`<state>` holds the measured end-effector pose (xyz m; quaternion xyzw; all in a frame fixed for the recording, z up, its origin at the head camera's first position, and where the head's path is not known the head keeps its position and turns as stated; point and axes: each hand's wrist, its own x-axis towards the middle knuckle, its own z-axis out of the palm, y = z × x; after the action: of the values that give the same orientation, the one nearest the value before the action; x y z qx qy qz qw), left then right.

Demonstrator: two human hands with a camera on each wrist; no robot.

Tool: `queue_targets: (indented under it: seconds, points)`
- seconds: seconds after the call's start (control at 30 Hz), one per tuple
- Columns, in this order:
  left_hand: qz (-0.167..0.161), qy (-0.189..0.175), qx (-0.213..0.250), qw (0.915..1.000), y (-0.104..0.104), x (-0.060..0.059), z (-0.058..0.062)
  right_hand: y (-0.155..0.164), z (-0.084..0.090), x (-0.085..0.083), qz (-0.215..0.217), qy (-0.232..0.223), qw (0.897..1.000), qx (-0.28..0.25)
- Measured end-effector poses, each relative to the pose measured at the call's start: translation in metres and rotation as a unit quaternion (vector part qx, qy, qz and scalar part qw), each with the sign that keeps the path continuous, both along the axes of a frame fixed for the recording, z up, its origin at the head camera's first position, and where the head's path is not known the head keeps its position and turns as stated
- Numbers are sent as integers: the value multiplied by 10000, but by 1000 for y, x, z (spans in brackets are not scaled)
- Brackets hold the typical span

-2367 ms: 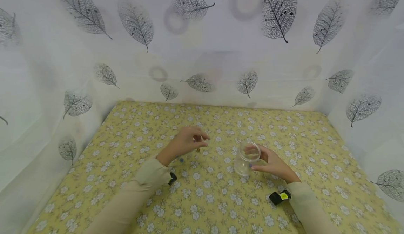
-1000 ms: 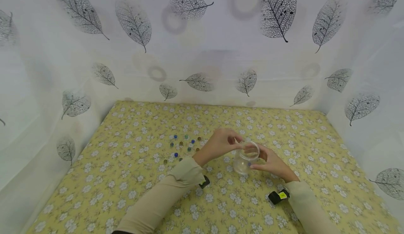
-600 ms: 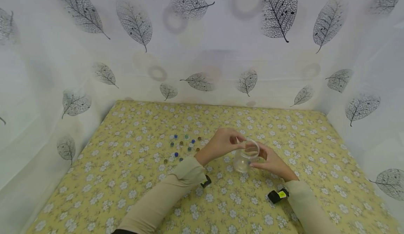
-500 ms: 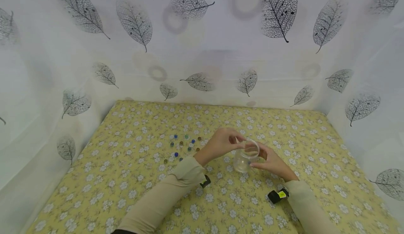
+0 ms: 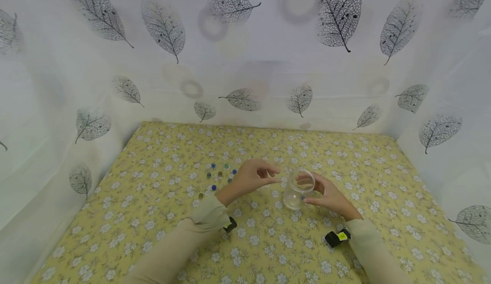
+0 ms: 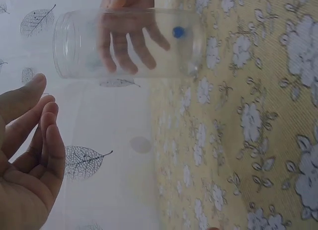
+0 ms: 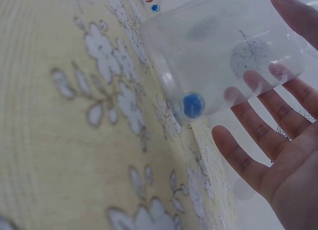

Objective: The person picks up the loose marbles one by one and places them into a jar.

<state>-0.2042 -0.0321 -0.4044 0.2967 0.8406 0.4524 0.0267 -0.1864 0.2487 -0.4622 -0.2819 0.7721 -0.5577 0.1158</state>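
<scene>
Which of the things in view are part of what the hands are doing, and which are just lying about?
Part of the work:
- clear jar, held by the right hand
- blue marble inside the jar
- loose marbles on the cloth
- left hand, holding nothing, beside the jar

Lying about:
- floral tablecloth
- leaf-print curtain

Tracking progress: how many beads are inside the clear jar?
1: a blue bead near the bottom of the jar, which the right hand holds. None seems hidden.
</scene>
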Motion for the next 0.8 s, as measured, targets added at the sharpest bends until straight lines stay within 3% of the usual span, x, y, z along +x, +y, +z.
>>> queue_targets:
  seconds: [0.3, 0.8]
  points:
    - [306, -166, -32, 9994, -40, 7, -13, 2, -2, 0, -33, 51, 10000, 52]
    - [1010, -409, -488, 9928, -112, 9, -14, 1, -1, -2, -7, 270, 9995, 142]
